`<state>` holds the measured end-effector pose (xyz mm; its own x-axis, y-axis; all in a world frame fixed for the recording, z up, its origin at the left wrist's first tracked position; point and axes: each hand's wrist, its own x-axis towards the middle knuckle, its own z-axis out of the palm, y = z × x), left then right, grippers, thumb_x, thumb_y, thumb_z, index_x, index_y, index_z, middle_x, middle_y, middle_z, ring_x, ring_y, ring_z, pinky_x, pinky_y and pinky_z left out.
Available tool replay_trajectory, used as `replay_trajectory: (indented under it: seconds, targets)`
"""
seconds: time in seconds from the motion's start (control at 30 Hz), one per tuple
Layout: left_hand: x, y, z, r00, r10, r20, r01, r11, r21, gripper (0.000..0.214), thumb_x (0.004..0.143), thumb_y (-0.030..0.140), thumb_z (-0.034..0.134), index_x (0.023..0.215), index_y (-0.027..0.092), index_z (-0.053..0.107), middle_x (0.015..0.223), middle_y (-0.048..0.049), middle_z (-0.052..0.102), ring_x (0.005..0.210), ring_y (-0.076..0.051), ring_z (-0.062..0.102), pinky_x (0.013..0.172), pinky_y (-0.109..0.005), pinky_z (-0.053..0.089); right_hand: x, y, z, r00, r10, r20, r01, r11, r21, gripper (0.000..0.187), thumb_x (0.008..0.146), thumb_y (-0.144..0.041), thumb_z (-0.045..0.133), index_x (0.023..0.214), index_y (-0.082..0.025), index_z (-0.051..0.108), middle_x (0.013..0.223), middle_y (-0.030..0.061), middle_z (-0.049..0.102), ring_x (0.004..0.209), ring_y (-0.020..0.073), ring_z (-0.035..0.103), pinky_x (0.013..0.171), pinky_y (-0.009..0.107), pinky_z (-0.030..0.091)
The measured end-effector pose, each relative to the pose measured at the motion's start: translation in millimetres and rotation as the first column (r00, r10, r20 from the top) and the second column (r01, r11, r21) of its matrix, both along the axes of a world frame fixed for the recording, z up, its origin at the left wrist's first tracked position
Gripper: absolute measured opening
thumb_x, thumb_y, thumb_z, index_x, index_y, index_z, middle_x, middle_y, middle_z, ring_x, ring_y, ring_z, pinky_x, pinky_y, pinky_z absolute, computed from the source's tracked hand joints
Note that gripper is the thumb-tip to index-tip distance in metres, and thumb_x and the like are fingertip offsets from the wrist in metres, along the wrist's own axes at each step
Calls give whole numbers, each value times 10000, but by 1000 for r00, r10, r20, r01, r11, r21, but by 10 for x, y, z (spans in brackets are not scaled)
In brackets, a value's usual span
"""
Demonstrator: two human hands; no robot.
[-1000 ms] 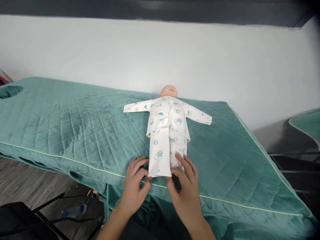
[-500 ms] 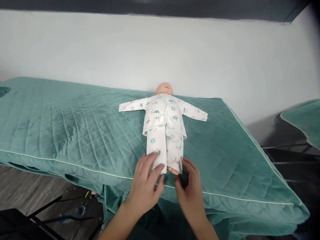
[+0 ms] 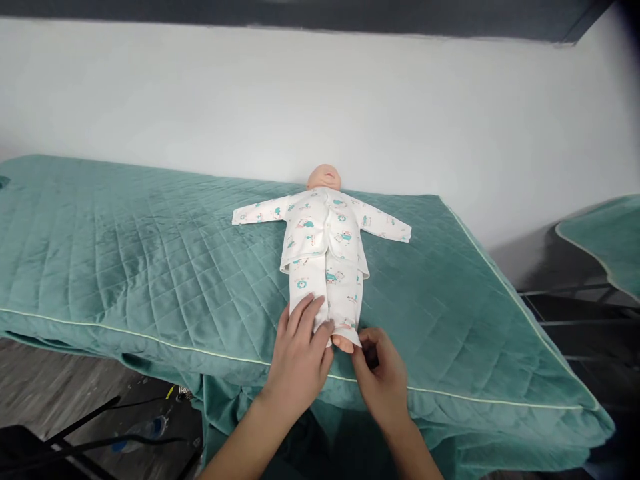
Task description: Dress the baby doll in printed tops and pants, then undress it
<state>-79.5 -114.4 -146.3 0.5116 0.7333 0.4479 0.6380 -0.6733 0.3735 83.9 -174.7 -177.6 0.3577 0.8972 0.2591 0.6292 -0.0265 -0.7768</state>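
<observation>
A baby doll (image 3: 325, 177) lies on its back in a white jacket (image 3: 324, 223) and white trousers (image 3: 343, 300), both printed with small green and pink figures. The sleeves stretch out to both sides. My left hand (image 3: 300, 353) rests over the lower end of the left trouser leg, fingers extended and apart, covering the foot there. At the other leg, my right hand (image 3: 380, 370) pinches the outer corner of the trouser cuff (image 3: 350, 335) between thumb and fingers. Bare toes (image 3: 343, 344) of the doll show below that cuff.
A green quilted cover (image 3: 165, 267) with pale piping spreads beneath the doll, its front edge near my wrists. A white wall (image 3: 320, 100) rises behind. Lower left are a plastic bottle (image 3: 140, 430) and dark metal bars (image 3: 83, 420). Another green cloth (image 3: 605, 240) hangs at right.
My right hand has closed on the trouser cuff and pulled its corner outward. My left hand has settled further onto the other leg. The view has shifted slightly.
</observation>
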Motion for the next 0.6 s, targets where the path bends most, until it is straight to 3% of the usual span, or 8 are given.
replay_trajectory:
  seconds: [0.33,0.6]
  targets:
    - [1,33,43,979,-9,201,11,1000,-6,122,911,124,564,994,197,616,1382,-115,596,1413,-303,441,1117,-546,433,17,-27,8,986,110,-126,-98,990,97,85,956,-238,593,876,-230,566,815,-26,559,668,113,479,613,257,388]
    - [-3,-18,99,966,-47,254,42,999,27,125,895,100,567,971,196,593,1360,-101,616,1399,-294,458,1123,-548,429,49,-55,32,962,182,-204,-139,968,210,85,941,-175,580,877,-230,569,829,-19,558,679,117,502,601,250,393]
